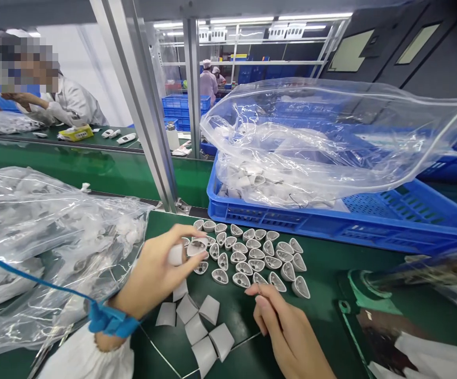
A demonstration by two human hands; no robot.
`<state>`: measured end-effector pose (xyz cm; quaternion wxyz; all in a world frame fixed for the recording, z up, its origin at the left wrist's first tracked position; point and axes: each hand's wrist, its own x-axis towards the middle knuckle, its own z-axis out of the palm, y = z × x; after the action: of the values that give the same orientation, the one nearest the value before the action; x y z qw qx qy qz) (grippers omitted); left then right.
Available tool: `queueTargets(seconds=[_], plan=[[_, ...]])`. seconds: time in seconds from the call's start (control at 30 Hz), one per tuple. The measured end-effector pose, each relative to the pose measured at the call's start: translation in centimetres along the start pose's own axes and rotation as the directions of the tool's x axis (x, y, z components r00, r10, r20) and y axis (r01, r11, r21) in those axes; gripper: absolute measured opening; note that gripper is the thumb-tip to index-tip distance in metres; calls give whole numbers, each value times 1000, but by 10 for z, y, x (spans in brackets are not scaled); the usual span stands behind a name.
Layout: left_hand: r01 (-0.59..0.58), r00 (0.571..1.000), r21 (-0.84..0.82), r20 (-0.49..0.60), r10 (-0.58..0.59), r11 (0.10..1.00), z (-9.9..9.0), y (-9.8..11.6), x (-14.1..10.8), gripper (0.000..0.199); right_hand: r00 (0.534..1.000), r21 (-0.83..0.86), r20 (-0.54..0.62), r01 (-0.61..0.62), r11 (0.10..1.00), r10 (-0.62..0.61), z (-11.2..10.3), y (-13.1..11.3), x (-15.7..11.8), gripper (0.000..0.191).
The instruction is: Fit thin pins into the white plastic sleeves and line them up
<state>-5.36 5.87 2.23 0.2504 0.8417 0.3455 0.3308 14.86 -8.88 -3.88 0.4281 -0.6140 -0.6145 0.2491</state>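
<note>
Here in the head view, the left hand [159,266] curls half-closed around 2 cups [197,247], right beside the cup rows [256,253] on the table [323,316]; the right hand [278,316] nearly pinches, its contents unclear.

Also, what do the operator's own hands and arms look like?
Both hands bare, no gloves. Left hand: blue band knotted around the wrist, blue cord running off it, white gathered cuff below. Right hand: no band or sleeve in view.
</note>
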Motion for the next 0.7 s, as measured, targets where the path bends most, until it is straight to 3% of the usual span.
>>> queueTargets(seconds=[0.1,0.2,0.4,0.7], plan=[[-191,981,-116,-7,191,975,28,12,1,17,999,8,5,44,999,-44,1,0,0,20],[-279,951,-155,92,295,948,45,13,-3,27,998,-28,-5,62,998,-62,0,-2,1,26],[-355,889,-47,291,353,934,51,8,-15,42,994,-119,-64,76,990,-84,-5,-2,-2,26],[-377,863,-22,356,359,926,59,9,-20,38,996,-192,-7,86,978,-89,-3,0,-2,27]])
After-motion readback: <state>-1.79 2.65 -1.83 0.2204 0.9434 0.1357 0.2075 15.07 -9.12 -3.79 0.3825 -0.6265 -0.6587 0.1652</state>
